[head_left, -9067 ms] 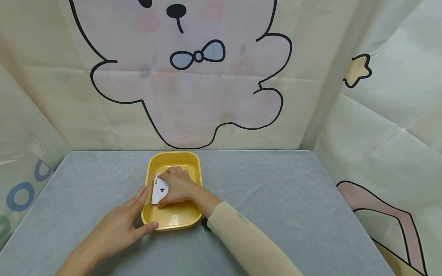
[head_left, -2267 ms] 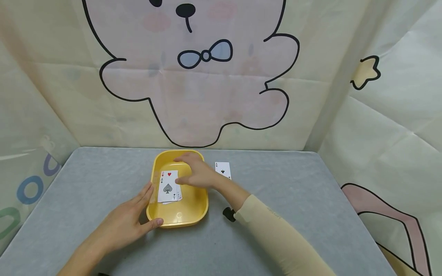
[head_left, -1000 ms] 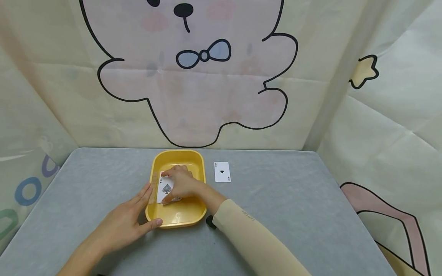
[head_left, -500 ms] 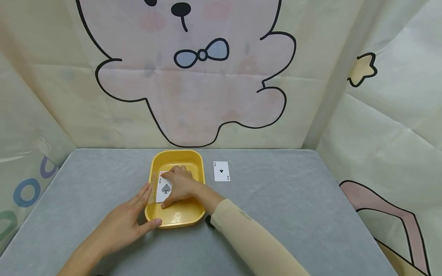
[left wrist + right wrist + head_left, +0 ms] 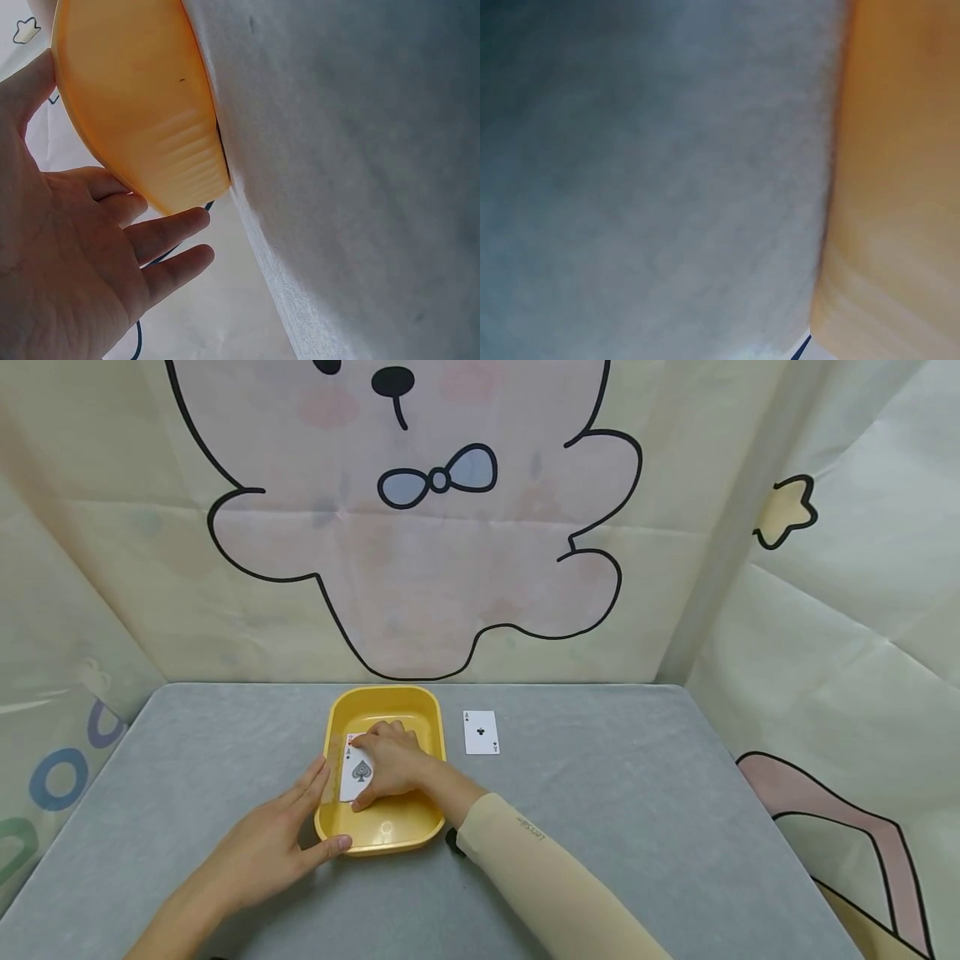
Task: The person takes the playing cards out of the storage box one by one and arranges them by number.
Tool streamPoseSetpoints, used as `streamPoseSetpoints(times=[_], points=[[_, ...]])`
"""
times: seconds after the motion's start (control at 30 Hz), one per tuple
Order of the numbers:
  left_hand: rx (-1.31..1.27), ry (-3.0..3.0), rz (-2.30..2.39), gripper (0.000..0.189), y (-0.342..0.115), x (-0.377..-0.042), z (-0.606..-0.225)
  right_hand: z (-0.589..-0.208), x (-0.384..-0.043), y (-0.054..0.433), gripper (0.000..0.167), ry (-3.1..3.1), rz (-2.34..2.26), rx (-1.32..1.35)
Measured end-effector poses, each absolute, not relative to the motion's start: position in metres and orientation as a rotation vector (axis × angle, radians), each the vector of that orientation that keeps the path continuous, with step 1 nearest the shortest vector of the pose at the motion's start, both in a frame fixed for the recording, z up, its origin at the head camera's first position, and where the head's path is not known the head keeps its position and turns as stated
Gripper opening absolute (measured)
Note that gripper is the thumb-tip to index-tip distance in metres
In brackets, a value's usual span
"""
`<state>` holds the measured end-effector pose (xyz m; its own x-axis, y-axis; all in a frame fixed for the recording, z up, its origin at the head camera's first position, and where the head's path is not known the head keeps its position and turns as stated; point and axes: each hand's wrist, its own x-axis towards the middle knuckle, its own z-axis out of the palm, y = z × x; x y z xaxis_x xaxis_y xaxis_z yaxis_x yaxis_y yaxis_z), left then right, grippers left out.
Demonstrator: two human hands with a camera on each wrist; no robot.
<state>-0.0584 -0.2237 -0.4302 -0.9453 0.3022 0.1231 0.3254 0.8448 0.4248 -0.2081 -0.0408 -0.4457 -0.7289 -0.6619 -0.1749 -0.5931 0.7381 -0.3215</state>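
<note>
A stack of playing cards (image 5: 356,777) lies in the left part of the yellow tray (image 5: 386,837), an ace of spades on top. My right hand (image 5: 396,762) reaches over the stack and grips it, thumb at its near edge and index finger at its far edge. It hides the stack's right side. My left hand (image 5: 266,847) rests against the tray's left side, fingers extended along the outer wall and thumb on the near rim. In the left wrist view, the fingers of that hand (image 5: 82,247) look relaxed beside the tray wall (image 5: 142,97).
An ace of clubs (image 5: 481,732) lies face up on the grey table (image 5: 585,793), right of the tray. A small black object (image 5: 454,842) shows under the right sleeve (image 5: 551,877). A cartoon-printed cloth (image 5: 450,577) hangs behind the table. The right wrist view shows only tray wall (image 5: 900,187) and tablecloth.
Earlier the ace of clubs topped the stack; now it lies on the table. My right hand has come back over the tray onto the cards. Over the last half second almost nothing moves.
</note>
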Motion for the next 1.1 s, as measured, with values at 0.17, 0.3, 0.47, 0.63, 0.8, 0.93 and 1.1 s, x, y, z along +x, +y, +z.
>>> streamPoseSetpoints(times=[0.17, 0.3, 0.47, 0.63, 0.8, 0.93, 1.1], points=[[-0.503, -2.970, -0.702, 0.100, -0.223, -0.059, -0.430, -0.445, -0.208, -0.040, 0.098, 2.665, -0.348, -0.998], [-0.507, -2.965, -0.709, 0.100, -0.223, -0.059, -0.429, -0.444, -0.208, -0.039, 0.097, 2.668, -0.359, -1.004], [-0.512, -2.960, -0.699, 0.100, -0.223, -0.060, -0.428, -0.441, -0.207, -0.037, 0.096, 2.665, -0.389, -1.020], [-0.511, -2.960, -0.705, 0.100, -0.222, -0.060, -0.429, -0.439, -0.207, -0.035, 0.095, 2.650, -0.440, -1.024], [-0.509, -2.956, -0.711, 0.101, -0.222, -0.060, -0.429, -0.433, -0.207, -0.031, 0.095, 2.631, -0.499, -1.006], [-0.505, -2.958, -0.716, 0.101, -0.223, -0.059, -0.428, -0.427, -0.207, -0.030, 0.097, 2.625, -0.526, -1.020], [-0.501, -2.967, -0.711, 0.101, -0.225, -0.058, -0.428, -0.418, -0.205, -0.029, 0.101, 2.620, -0.536, -1.049]])
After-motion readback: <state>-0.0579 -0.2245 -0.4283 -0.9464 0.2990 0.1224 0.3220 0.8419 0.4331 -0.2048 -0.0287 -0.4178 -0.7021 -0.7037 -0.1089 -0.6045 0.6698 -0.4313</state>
